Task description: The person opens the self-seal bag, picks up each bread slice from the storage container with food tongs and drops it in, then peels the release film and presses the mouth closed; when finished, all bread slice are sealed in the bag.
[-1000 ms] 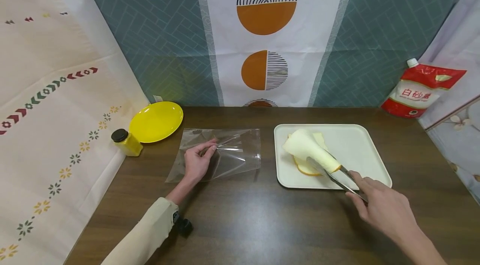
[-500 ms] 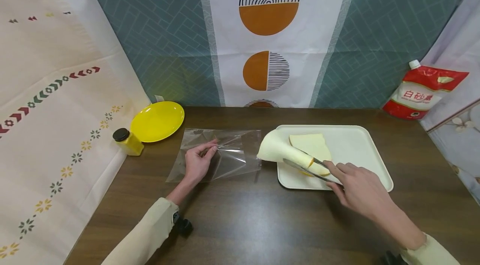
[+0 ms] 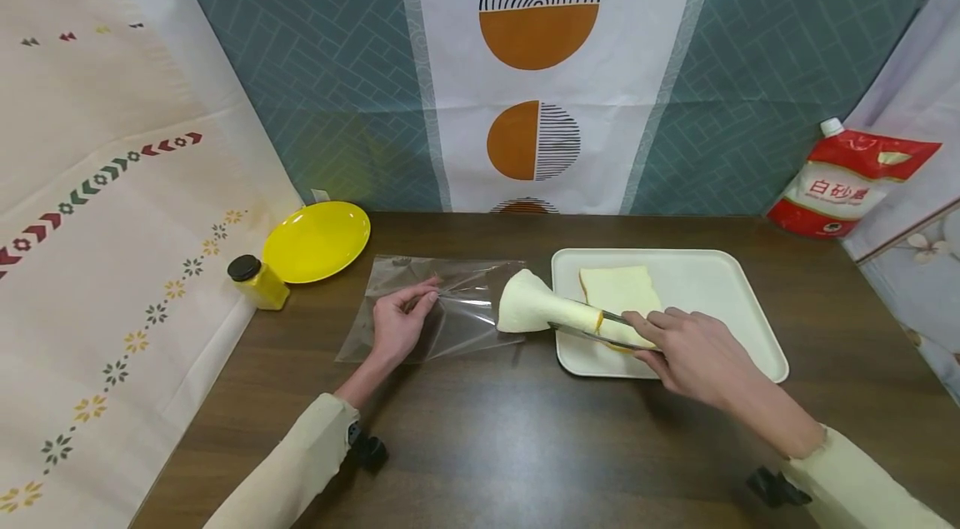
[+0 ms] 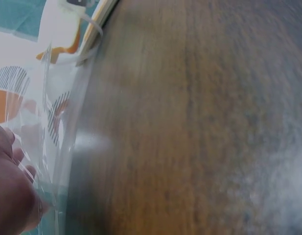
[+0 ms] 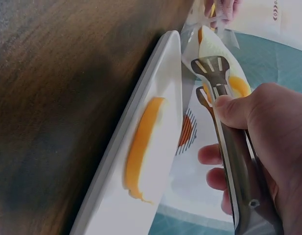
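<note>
In the head view my left hand (image 3: 397, 325) pinches the upper layer of a clear plastic bag (image 3: 461, 337) lying on the table. My right hand (image 3: 697, 354) grips metal tongs (image 5: 236, 161), which clamp a curled slice of bread (image 3: 528, 304). The slice's wide end meets the bag's right edge; whether it is inside the mouth I cannot tell. Another bread slice (image 3: 618, 287) lies on the white tray (image 3: 708, 287), under the tongs. In the left wrist view, my left hand (image 4: 13, 191) shows beside the transparent film, partly cut off.
At the back left a yellow plate (image 3: 315, 242) leans near a yellow jar with a black lid (image 3: 258, 283). A red and white sugar pouch (image 3: 840, 183) stands at the back right. Brown wooden table (image 3: 480, 446) surrounds the bag and tray.
My right hand has carried the bread slice in the tongs leftward from the tray to the bag's right edge, uncovering the other slice. My left hand keeps its pinch in place.
</note>
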`<move>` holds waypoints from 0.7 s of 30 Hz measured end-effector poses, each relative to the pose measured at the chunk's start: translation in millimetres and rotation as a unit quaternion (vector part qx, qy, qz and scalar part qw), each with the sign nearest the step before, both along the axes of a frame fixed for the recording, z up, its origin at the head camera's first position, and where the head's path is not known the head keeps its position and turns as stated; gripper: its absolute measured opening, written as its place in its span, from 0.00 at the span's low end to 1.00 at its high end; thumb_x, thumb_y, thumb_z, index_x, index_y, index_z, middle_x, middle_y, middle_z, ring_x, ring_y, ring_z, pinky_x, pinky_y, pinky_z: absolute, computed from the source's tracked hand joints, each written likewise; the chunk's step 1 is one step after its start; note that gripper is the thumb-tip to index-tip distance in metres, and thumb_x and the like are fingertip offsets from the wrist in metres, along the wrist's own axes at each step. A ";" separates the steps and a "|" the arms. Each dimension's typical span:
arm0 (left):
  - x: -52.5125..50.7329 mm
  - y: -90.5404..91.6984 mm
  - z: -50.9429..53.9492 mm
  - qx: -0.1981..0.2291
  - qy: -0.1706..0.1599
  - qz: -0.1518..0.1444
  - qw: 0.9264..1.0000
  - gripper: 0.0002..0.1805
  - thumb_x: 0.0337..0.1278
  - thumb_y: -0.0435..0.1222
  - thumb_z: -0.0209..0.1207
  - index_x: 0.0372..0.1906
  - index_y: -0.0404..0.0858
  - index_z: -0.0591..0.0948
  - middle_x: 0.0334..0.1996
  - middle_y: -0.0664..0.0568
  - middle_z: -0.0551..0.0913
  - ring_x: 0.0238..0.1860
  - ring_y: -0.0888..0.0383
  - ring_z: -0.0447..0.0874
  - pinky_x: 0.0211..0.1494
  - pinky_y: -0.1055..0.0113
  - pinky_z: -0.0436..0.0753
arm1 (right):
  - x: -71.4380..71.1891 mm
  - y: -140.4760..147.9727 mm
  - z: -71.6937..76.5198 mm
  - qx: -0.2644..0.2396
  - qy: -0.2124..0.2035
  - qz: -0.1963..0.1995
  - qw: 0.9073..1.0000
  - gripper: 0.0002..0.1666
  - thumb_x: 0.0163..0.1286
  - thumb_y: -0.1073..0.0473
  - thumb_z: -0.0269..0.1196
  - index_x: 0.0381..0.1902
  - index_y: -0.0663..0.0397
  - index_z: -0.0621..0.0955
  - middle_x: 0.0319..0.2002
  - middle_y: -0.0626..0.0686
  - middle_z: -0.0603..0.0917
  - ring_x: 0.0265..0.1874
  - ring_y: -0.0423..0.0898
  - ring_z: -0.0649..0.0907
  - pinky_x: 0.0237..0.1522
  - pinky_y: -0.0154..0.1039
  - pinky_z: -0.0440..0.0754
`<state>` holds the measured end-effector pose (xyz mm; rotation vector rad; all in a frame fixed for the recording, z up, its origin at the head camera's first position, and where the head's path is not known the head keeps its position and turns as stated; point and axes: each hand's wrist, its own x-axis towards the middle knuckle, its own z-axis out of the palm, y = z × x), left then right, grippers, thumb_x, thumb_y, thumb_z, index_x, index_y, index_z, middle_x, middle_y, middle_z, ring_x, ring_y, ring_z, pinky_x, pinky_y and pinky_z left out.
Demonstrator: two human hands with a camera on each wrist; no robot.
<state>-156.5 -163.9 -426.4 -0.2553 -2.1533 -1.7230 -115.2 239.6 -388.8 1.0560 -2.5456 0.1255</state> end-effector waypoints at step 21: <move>1.4 0.1 2.1 -0.009 0.000 -0.003 1.000 0.06 0.60 0.21 0.63 0.39 0.19 0.85 0.46 0.32 0.85 0.53 0.39 0.83 0.52 0.76 0.79 | -31.2 -27.9 9.5 0.048 -0.033 0.037 0.998 0.27 0.58 0.53 0.74 0.54 0.55 0.82 0.24 0.43 0.72 0.22 0.45 0.74 0.21 0.40 0.72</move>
